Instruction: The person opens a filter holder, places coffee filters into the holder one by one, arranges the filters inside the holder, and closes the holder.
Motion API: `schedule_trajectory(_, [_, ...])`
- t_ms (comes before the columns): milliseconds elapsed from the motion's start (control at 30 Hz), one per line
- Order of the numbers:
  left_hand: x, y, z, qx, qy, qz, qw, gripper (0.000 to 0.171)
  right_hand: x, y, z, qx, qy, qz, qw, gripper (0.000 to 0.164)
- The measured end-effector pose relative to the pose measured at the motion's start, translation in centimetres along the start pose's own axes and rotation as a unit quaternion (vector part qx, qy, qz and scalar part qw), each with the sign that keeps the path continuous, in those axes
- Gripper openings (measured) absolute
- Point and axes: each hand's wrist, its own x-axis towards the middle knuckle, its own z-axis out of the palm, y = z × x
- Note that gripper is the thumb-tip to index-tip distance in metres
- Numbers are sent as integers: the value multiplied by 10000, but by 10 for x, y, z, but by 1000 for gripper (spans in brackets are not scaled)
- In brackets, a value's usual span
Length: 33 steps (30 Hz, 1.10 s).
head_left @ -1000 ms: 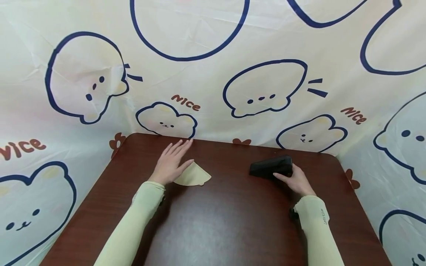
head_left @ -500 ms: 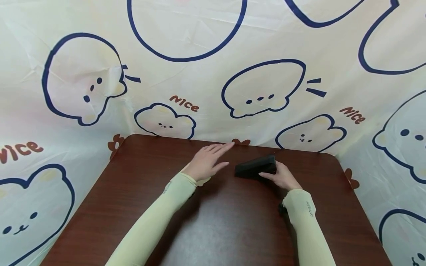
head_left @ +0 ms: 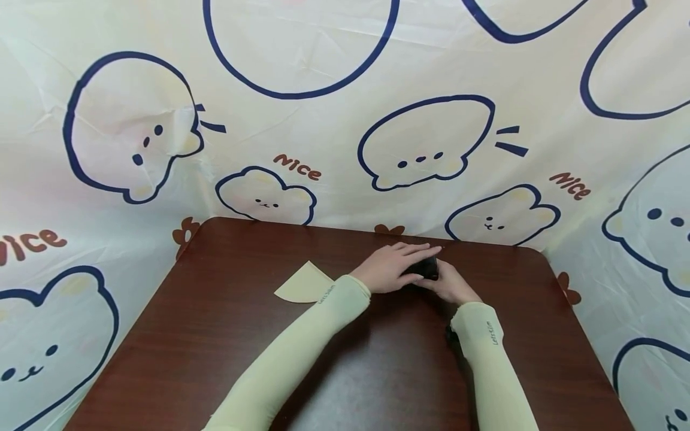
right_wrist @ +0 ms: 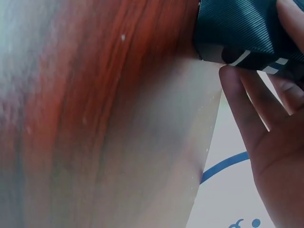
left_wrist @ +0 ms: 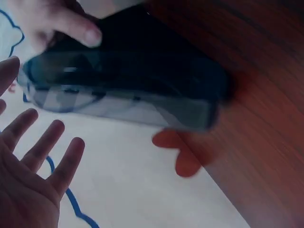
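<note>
In the head view my right hand grips the right end of a black wedge-shaped case above the back of the table. The left wrist view shows the case as long and dark with a pale strip along one side, and the right thumb lying on it. Its surface looks ribbed in the right wrist view, where the fingers lie along its underside. My left hand reaches over the case and hides most of it from above. Its fingers are spread beside the case, apart from it.
A flat cream fan-shaped piece, partly behind the left sleeve, lies on the dark brown table. A white sheet with cartoon drawings hangs right at the table's back edge and along both sides.
The left hand has moved right, from over the cream piece to over the black case. The right hand has carried the case a little to the left, so both hands now meet.
</note>
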Motion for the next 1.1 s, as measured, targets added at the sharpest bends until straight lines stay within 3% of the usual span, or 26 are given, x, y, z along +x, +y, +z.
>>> schedule_trajectory(100, [11, 6, 1, 260, -86, 73, 9996, 62, 1, 1, -1, -57, -21, 23, 10000, 69])
schedule_trajectory(300, [23, 9, 2, 674, 68, -27, 9977, 46, 1, 2, -1, 84, -49, 61, 9999, 68])
schedule_trajectory(667, [25, 18, 3, 571, -146, -446, 9973, 40, -1, 4, 0, 30, 15, 68, 10000, 63])
schedule_trajectory(867, [23, 19, 4, 431, -58, -566, 9974, 40, -1, 7, 1, 100, 24, 69, 9999, 61])
schedule_trajectory(1100, [17, 9, -3, -23, 167, -590, 9981, 40, 1, 4, -1, 147, 13, 18, 9999, 66])
